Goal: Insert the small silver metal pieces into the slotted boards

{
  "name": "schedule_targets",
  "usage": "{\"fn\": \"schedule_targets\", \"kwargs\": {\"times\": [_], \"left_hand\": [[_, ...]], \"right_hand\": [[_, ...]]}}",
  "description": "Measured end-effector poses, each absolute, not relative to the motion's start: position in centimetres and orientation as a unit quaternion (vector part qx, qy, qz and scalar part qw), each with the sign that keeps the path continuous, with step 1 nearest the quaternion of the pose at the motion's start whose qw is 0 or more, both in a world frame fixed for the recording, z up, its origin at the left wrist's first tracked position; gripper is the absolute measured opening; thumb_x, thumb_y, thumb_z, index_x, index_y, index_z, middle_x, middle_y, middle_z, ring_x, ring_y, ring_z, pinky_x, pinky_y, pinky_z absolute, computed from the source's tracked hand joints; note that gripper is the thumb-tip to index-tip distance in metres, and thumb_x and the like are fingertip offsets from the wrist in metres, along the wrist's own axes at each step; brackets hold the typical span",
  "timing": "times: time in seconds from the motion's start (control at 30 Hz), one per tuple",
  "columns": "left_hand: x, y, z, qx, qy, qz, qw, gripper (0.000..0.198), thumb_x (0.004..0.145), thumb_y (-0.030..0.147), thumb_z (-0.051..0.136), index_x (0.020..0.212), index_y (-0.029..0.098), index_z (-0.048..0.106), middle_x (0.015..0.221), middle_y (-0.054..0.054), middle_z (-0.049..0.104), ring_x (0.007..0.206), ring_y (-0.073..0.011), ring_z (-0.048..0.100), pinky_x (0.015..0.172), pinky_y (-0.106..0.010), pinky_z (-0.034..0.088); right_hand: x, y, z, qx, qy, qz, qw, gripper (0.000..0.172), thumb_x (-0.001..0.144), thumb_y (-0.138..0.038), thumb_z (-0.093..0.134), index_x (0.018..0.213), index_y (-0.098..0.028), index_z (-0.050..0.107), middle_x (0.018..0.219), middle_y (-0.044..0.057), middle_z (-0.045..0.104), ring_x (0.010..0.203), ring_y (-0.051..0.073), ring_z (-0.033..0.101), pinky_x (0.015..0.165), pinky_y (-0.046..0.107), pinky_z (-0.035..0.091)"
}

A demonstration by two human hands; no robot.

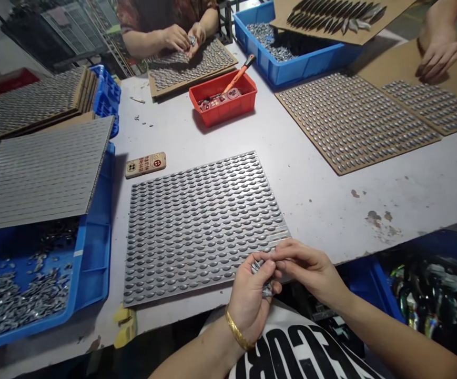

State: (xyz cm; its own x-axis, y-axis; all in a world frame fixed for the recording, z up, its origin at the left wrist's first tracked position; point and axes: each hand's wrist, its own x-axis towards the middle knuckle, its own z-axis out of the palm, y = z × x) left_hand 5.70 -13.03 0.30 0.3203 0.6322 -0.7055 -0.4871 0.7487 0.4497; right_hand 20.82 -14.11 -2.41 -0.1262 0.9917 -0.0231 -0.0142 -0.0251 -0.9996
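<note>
Your left hand (pixel 250 300), with a gold bangle (pixel 236 329) on its wrist, was at about 6 o'clock, curled narrowly around a clump of small metal pieces (pixel 260 267). Your right hand (pixel 311 268) came in from 4 o'clock, its fingers (pixel 287 251) pinched close together against that clump. Both hands were over the near corner of a panel covered in rows of overlapping oval metal pieces (pixel 200 226), which lay flat on the grey worktop (pixel 315 195) just below its centre. A blue plastic bin (pixel 94 279) holding loose metal pieces sat at 8 o'clock, under a stacked panel (pixel 39 173) resting across it. A cream block with red and dark markings (pixel 145 165) lay just beyond the panel at 10 o'clock. At 12 o'clock, a red tray (pixel 216 108) held an orange-handled tool (pixel 241 72). Beyond it, a co-worker's hands (pixel 183 39) worked over another panel, and a second person's hand (pixel 441 58) rested on cardboard at 1 o'clock, near a blue bin (pixel 291 68) of metal pieces.
</note>
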Motion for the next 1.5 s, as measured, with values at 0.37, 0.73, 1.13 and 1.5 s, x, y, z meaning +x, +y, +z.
{"fn": "schedule_targets", "kwargs": {"times": [0.37,0.73,1.13,1.5], "left_hand": [[6.6,-13.1,0.9,0.090,0.465,0.337,0.814,0.022,0.083,0.029,0.064,0.095,0.010,0.067,0.082,-0.007,0.062,0.069,-0.0097,0.055,0.057,-0.018,0.040],[6.4,-13.3,1.1,0.053,0.486,0.348,0.800,0.029,0.085,0.026,0.057,0.107,0.009,0.064,0.094,-0.013,0.064,0.073,-0.0156,0.062,0.057,-0.023,0.046],[5.8,-13.6,0.8,0.043,0.486,0.317,0.813,0.020,0.083,0.024,0.062,0.098,0.014,0.053,0.077,-0.005,0.061,0.061,-0.0094,0.056,0.048,-0.018,0.037],[5.7,-13.7,0.8,0.067,0.476,0.303,0.823,0.023,0.080,0.028,0.067,0.091,0.014,0.053,0.080,-0.006,0.062,0.061,-0.0092,0.057,0.049,-0.018,0.039]], "right_hand": [[21.1,-15.0,-2.9,-0.495,-0.551,0.478,0.472,0.025,0.093,-0.021,0.052,0.110,-0.029,0.067,0.107,0.005,0.062,0.101,0.018,0.060,0.085,0.029,0.052],[22.0,-13.9,-3.5,-0.567,-0.406,0.547,0.462,0.016,0.090,-0.035,0.056,0.100,-0.022,0.060,0.090,0.003,0.065,0.079,0.014,0.063,0.072,0.025,0.055],[25.1,-11.0,-3.3,-0.552,-0.462,0.521,0.459,0.018,0.091,-0.035,0.055,0.101,-0.023,0.064,0.088,0.003,0.064,0.071,0.014,0.060,0.064,0.027,0.052],[25.9,-8.5,-3.9,-0.567,-0.658,0.398,0.295,0.017,0.089,-0.033,0.053,0.088,-0.019,0.064,0.081,0.002,0.065,0.072,0.015,0.057,0.066,0.027,0.045]]}}
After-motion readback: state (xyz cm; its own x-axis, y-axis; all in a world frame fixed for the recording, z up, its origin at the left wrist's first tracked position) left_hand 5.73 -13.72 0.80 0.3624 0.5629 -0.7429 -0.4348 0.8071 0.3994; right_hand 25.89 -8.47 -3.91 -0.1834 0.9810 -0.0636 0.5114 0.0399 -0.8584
